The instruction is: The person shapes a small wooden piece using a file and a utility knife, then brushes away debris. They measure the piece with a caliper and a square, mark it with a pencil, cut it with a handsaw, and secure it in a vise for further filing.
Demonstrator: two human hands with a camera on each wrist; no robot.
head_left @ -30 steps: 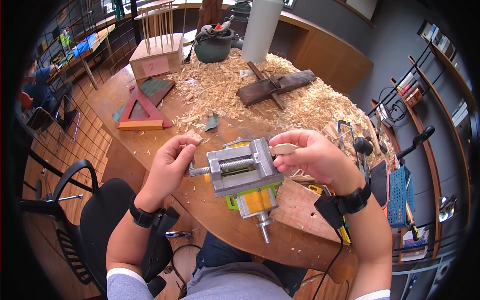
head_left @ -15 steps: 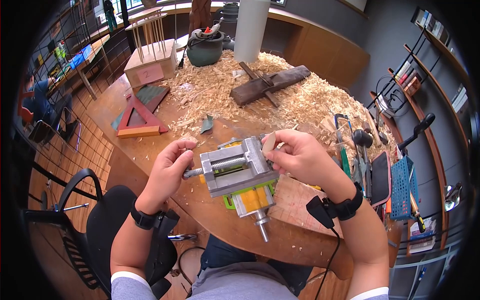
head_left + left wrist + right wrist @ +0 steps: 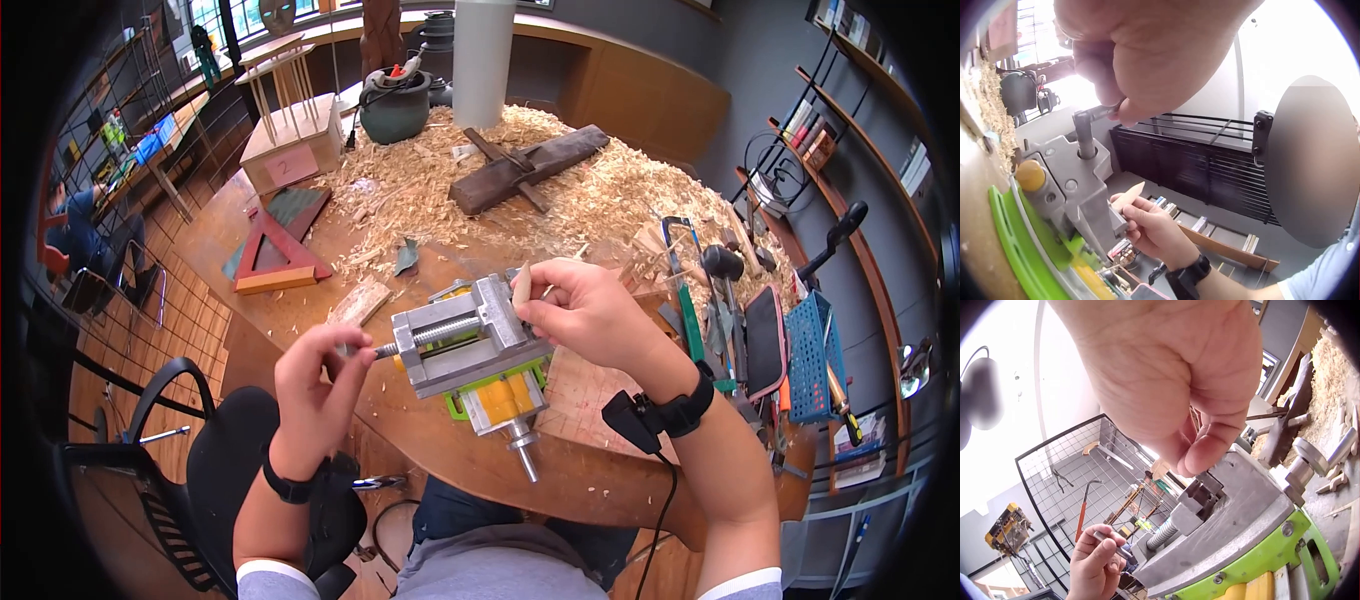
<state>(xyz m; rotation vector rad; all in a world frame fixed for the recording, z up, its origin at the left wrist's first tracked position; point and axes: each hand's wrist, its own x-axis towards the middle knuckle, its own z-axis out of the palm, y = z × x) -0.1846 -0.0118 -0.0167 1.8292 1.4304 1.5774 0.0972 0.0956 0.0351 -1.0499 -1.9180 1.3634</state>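
A grey metal vise (image 3: 470,362) on a green and yellow base stands near the table's front edge. At its left end my left hand (image 3: 318,385) pinches the crank handle (image 3: 1087,139) of the screw. My right hand (image 3: 585,310) holds a small, thin, pale piece of wood (image 3: 521,287) between thumb and fingers. This piece stands upright at the right end of the vise, its pointed tip showing above the fingers in the left wrist view. In the right wrist view the hand covers it, with fingertips right over the vise's jaws.
Wood shavings (image 3: 400,210) heap behind the vise, with a dark wooden tool (image 3: 530,170) on top. A red triangle (image 3: 275,250) lies left, and a wood offcut (image 3: 362,302) beside the vise. Right are a marked board (image 3: 600,400), a mallet (image 3: 722,262) and a blue basket (image 3: 815,360).
The wood piece has turned from lying level to standing upright in my right hand. My left hand has shifted lower at the crank, its fingers in a new pose. The view has shifted slightly.
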